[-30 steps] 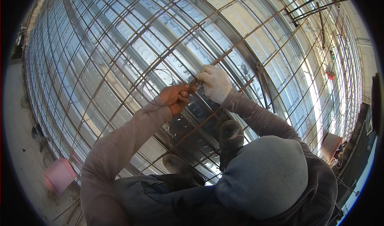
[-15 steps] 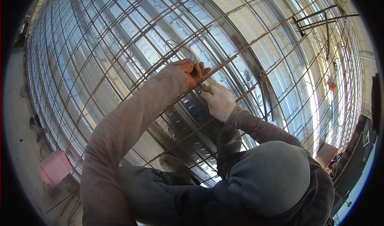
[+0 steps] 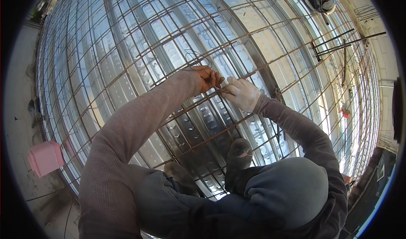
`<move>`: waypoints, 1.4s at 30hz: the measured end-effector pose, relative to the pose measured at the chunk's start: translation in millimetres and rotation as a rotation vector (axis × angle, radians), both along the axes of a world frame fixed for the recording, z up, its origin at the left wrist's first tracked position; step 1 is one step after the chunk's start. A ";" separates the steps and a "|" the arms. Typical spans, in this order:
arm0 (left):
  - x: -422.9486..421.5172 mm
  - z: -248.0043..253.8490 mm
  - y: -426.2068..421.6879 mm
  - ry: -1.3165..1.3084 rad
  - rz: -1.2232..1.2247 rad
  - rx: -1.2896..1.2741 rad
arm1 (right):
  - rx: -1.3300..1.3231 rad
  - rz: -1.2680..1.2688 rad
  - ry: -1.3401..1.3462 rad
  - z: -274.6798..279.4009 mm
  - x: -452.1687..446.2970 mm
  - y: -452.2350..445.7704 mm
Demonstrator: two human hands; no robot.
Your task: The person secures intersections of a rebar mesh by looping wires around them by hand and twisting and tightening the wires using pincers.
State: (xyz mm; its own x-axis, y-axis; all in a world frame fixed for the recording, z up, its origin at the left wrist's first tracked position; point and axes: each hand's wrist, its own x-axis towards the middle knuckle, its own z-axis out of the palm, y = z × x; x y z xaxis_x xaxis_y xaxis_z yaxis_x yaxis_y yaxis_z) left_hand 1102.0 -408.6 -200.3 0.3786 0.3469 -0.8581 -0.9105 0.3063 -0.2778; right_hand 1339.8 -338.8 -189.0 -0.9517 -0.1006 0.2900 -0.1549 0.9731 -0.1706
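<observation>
My left hand, brown-orange, is closed around thin wire that loops out above its knuckles. Close beside it, my right hand in a whitish glove has its fingers pressed together at a bar of the rusty rebar mesh. What those gloved fingers grip is too small to make out. The fingertips of both hands nearly meet over the mesh. Ribbed shiny metal decking lies under the bars.
My shoes are below the hands, with bent knees in grey-blue cloth near them. A pink container sits at the left. Dark bars, a round bucket and a red object lie to the right.
My left hand has shifted right and up from its earlier place and turned over. My right hand has shifted slightly right. The view has moved, bringing the bucket into sight.
</observation>
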 end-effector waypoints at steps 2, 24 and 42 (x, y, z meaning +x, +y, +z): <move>5.7 -17.3 8.4 0.033 0.010 0.010 | 0.095 0.120 -0.093 -12.8 -13.1 -5.0; 14.4 -36.2 25.7 1.106 -0.827 0.189 | 0.308 0.009 -0.514 17.3 -68.9 -59.2; -113.2 5.5 -150.8 1.198 -0.586 -0.122 | 0.235 -0.376 -0.796 33.1 -82.6 -69.8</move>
